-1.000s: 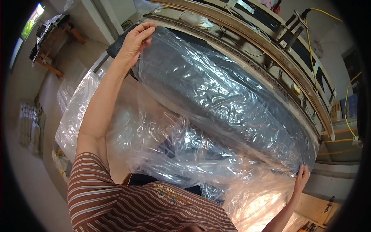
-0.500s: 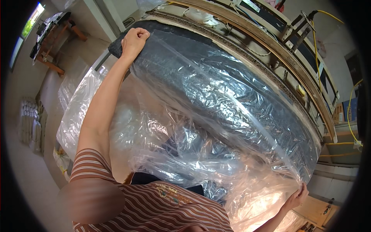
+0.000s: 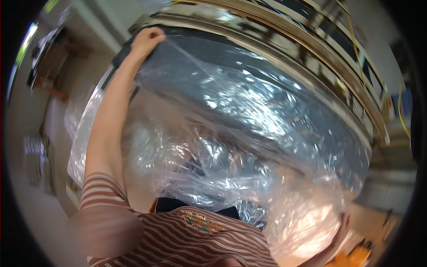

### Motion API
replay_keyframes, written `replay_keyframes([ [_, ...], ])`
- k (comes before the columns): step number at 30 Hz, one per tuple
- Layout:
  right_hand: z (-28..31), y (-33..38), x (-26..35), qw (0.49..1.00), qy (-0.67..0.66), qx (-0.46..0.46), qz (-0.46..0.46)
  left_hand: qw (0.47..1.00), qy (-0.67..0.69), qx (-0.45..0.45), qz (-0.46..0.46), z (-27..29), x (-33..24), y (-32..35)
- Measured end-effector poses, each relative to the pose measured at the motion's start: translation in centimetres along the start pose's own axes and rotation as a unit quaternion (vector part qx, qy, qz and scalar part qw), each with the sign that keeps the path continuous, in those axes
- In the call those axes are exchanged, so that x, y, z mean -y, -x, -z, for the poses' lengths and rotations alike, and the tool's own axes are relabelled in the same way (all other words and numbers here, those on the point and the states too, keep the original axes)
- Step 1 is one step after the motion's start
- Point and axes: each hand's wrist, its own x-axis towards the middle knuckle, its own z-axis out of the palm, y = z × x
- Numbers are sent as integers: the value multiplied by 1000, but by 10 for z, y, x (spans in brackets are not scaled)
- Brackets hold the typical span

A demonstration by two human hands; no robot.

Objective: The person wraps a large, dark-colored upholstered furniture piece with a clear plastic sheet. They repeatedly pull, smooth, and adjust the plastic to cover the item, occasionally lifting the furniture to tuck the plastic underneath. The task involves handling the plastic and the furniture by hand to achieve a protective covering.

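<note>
Clear plastic sheeting (image 3: 209, 178) spreads over a long dark padded surface (image 3: 195, 46) and hangs down toward my body in shiny wrinkles. My left hand (image 3: 149, 40) is at the far left corner of that surface, with its fingers closed on the edge of the sheeting. A taut crease runs from those fingers down to the right. At the lower right, my right hand (image 3: 342, 224) is beside the bunched, brightly lit sheeting. Motion blur smears its fingers, so I cannot make out what they hold.
A long machine frame (image 3: 311, 42) with wooden rails runs behind the dark surface. Yellow cable (image 3: 400, 113) hangs at the right. Something orange (image 3: 353, 257) lies at the lower right. A wooden stand (image 3: 49, 84) and wrapped bundles (image 3: 38, 160) are on the left.
My right hand has moved down, away from the dark surface's near right edge. The sheeting there has slackened and bunched. My left hand keeps its hold at the corner. The whole view has shifted slightly.
</note>
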Motion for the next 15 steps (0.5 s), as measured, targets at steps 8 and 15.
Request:
replay_keyframes([
  [8,-56,-78,121,963,-268,-27,15,997,-56,-24,-46,20,76,8],
  [15,-79,-182,105,942,130,-198,238,996,-54,-51,-43,2,86,0],
])
